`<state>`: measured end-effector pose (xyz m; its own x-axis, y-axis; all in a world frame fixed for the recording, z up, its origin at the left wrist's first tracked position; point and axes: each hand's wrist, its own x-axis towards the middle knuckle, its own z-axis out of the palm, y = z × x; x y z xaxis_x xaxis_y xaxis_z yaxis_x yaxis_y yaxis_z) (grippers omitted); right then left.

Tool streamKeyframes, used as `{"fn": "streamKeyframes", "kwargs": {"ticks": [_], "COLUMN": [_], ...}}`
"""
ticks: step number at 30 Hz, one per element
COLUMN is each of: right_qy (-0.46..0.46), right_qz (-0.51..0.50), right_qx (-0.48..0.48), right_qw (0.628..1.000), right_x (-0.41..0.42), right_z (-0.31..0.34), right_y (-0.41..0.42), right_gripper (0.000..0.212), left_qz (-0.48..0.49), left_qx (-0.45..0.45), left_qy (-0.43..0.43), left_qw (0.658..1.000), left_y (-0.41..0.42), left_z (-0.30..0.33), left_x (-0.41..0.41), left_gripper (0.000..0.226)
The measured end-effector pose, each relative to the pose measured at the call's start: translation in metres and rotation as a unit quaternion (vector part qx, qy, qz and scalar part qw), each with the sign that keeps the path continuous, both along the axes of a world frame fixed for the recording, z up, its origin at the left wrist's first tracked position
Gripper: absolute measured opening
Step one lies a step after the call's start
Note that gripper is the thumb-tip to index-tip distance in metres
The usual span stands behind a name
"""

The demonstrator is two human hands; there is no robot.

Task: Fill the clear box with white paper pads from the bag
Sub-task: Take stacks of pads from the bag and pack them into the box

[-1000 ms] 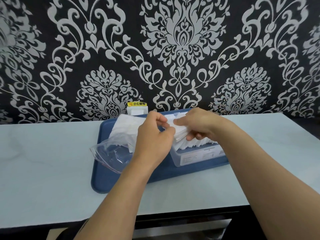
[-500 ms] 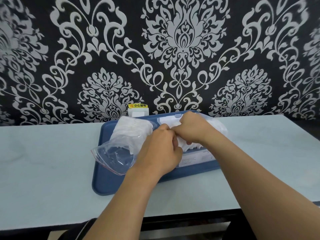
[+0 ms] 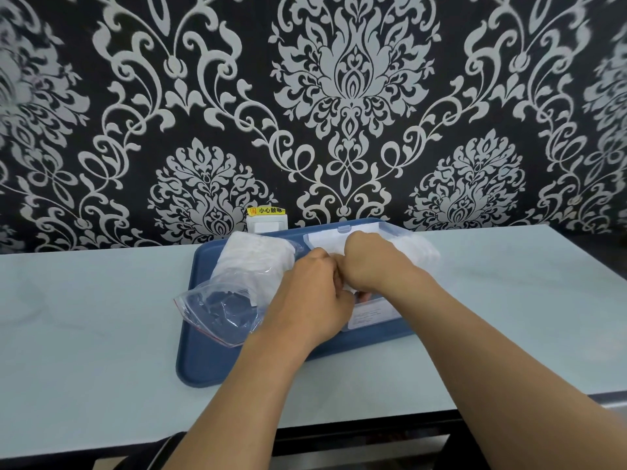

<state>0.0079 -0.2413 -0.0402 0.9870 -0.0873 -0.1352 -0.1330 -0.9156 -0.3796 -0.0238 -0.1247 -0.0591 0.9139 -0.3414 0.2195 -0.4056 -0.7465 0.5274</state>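
Note:
A clear plastic box [image 3: 373,315] stands on the right half of a blue tray [image 3: 203,368], its hinged lid [image 3: 342,234] open toward the wall. White paper pads [image 3: 417,251] fill it and bulge over its right side. My left hand [image 3: 314,296] and my right hand [image 3: 369,262] meet over the box, fingers curled down onto the pads; the fingertips are hidden. To the left lies a clear zip bag [image 3: 220,308], with more white pads [image 3: 254,259] in its far end.
The tray sits on a pale counter [image 3: 84,334] against a black-and-white patterned wall. A white wall socket [image 3: 267,222] with a yellow warning label is just behind the tray. The counter's front edge runs below my forearms.
Both hands have moved down and together onto the pads in the box. The stack my right hand held above the box now lies inside it.

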Motion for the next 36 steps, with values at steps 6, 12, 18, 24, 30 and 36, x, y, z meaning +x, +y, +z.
{"fn": "streamKeyframes", "kwargs": {"ticks": [6, 12, 18, 24, 30, 36], "right_qy": [0.051, 0.019, -0.057, -0.168, -0.076, -0.117], "right_qz": [0.044, -0.007, -0.005, -0.042, 0.088, 0.084], "right_qx": [0.106, 0.2, 0.248, 0.285, 0.162, 0.181], "right_qw": [0.992, 0.98, 0.967, 0.943, 0.98, 0.973], "right_x": [-0.005, -0.002, -0.006, -0.024, -0.023, -0.028], "right_z": [0.014, 0.003, -0.002, 0.018, -0.001, 0.003], "right_y": [-0.005, -0.014, -0.02, -0.046, -0.034, -0.034], "right_gripper": [0.028, 0.026, 0.032, 0.027, 0.031, 0.034], "left_qz": [-0.003, -0.013, -0.018, 0.008, -0.031, -0.012], "left_qx": [-0.015, -0.001, 0.031, 0.076, 0.058, 0.093], "left_qy": [0.008, 0.008, 0.003, 0.006, 0.008, 0.051], "left_qw": [1.0, 1.0, 0.999, 0.997, 0.998, 0.994], "left_y": [0.001, -0.001, -0.002, -0.003, -0.006, -0.003], "left_z": [0.001, 0.001, -0.001, -0.004, -0.008, -0.007], "left_x": [-0.003, -0.005, -0.004, -0.004, -0.001, 0.0], "left_gripper": [0.023, 0.031, 0.052, 0.043, 0.071, 0.052]}}
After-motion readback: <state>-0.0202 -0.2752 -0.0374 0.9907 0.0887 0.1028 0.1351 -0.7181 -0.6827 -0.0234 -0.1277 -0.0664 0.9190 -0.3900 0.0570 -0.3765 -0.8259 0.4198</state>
